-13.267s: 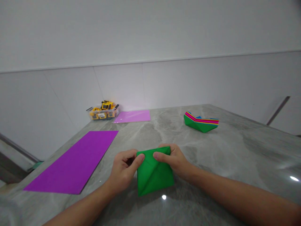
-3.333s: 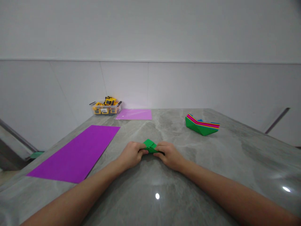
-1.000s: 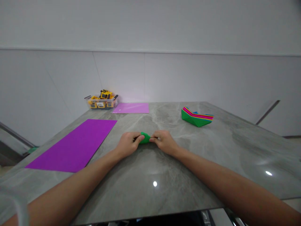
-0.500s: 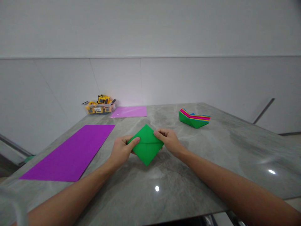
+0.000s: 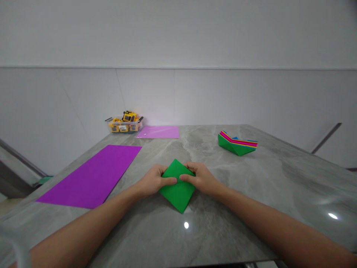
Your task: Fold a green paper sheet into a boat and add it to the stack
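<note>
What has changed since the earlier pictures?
The green folded paper, squarish at first, now shows as a diamond, point down. The left hand and right hand still hold it, thumbs now closer together. The purple sheet, pink sheet, striped boat and clear box stayed put.

Left hand (image 5: 153,181) bare, right hand (image 5: 205,180) bare (forearms (image 5: 95,226) too).

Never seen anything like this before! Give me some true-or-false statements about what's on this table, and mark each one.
1. The left hand and right hand both hold the folded green paper. True.
2. The folded green paper looks round. False: its outline is diamond-shaped.
3. A paper boat stands to the right of the hands. True.
4. The paper boat is plain white. False: it is green with coloured stripes.
5. A clear box holds yellow things. True.
</note>
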Demonstrator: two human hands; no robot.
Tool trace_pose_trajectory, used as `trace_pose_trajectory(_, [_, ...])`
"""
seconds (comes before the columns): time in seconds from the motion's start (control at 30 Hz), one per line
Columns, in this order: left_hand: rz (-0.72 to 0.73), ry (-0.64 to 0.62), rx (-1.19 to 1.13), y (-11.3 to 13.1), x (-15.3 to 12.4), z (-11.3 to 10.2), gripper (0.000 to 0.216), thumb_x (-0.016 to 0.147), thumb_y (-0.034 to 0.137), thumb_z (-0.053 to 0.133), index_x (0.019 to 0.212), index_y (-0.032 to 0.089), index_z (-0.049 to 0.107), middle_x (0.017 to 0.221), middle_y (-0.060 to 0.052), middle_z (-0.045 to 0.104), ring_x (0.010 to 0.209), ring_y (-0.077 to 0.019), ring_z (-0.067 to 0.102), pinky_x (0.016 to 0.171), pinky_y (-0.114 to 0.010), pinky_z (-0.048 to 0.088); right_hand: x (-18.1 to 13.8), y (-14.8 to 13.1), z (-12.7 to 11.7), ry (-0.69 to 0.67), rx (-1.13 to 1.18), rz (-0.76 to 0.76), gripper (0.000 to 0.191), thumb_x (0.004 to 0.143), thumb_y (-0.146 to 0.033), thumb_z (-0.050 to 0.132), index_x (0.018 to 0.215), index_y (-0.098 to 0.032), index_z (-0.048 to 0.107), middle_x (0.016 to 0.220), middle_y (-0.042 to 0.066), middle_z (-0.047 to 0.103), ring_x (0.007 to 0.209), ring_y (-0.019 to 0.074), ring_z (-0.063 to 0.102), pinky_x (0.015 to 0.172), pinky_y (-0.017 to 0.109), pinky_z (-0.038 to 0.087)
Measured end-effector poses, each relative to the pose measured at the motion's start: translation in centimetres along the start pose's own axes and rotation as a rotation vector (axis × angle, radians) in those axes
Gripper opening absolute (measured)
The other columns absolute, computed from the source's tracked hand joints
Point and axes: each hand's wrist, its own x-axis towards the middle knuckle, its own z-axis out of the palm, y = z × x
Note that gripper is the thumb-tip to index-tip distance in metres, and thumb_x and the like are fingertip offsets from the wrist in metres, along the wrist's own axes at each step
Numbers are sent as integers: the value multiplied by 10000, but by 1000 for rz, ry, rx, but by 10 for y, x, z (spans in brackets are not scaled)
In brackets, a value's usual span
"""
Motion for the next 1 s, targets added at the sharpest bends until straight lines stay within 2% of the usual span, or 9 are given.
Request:
trace_pose_trajectory(0.2, [63, -23, 125, 5, -4, 1, 233, 739, 368, 694, 698, 139, 704, 599, -1, 649, 506, -118, 533, 487, -215, 386, -2, -3, 1, 9, -216, -68, 240, 820, -335, 630, 668, -177, 532, 613, -33, 491, 608, 124, 452, 533, 235, 322])
trace_pose_trajectory(0.3, [20, -40, 123, 10, -9, 6, 263, 743, 398, 681, 666, 148, 654, 554, 0, 630, 449, -127, 544, 437, -222, 410, -2, -7, 4, 45, -279, -93, 303, 849, -390, 599, 654, -177, 506, 607, -35, 470, 595, 118, 429, 538, 245, 293])
trace_pose_trajectory(0.37, [-34, -79, 107, 11, -11, 10, 288, 750, 437, 675, 730, 151, 644, 571, -19, 658, 428, -147, 579, 397, -226, 425, -1, -9, 6, 66, -291, -106, 319, 865, -409, 578, 659, -179, 500, 600, -40, 454, 584, 113, 409, 539, 248, 282])
trace_pose_trajectory(0.43, [-95, -140, 102, 10, -13, 14, 353, 763, 499, 663, 794, 149, 633, 577, -40, 679, 394, -155, 589, 355, -216, 408, -1, -9, 8, 78, -289, -118, 337, 881, -417, 548, 646, -183, 485, 582, -45, 427, 567, 109, 386, 532, 250, 271])
trace_pose_trajectory(0.5, [-137, -176, 117, 8, -12, 17, 467, 782, 610, 608, 725, 146, 606, 512, -49, 652, 331, -142, 551, 321, -205, 377, 1, -9, 9, 95, -295, -117, 374, 905, -416, 492, 611, -189, 450, 557, -46, 399, 546, 107, 368, 523, 254, 259])
trace_pose_trajectory(0.6, [-139, -140, 112, 4, -9, 19, 689, 791, 784, 425, 543, 155, 553, 407, -51, 570, 284, -129, 502, 297, -210, 366, 3, -7, 10, 122, -337, -107, 405, 930, -408, 428, 585, -196, 416, 537, -40, 401, 529, 109, 373, 519, 261, 256])
trace_pose_trajectory(0.67, [-118, -97, 90, 2, -7, 18, 751, 783, 826, 366, 497, 156, 552, 386, -47, 545, 288, -129, 503, 290, -209, 361, 4, -6, 10, 135, -365, -103, 411, 939, -417, 411, 591, -198, 421, 542, -35, 422, 533, 113, 389, 523, 262, 264])
trace_pose_trajectory(0.87, [-66, -101, 75, -2, -6, 16, 670, 811, 765, 435, 557, 163, 577, 429, -28, 565, 326, -129, 515, 319, -213, 359, 5, -7, 10, 144, -409, -99, 422, 947, -422, 391, 587, -203, 410, 540, -29, 437, 530, 118, 413, 522, 263, 274])
trace_pose_trajectory(1.0, [33, -100, 61, -5, -2, 12, 488, 766, 604, 665, 623, 137, 639, 524, -7, 610, 427, -106, 517, 424, -208, 365, 5, -4, 9, 188, -450, -102, 408, 951, -400, 394, 595, -203, 430, 550, -18, 474, 536, 125, 442, 526, 265, 284])
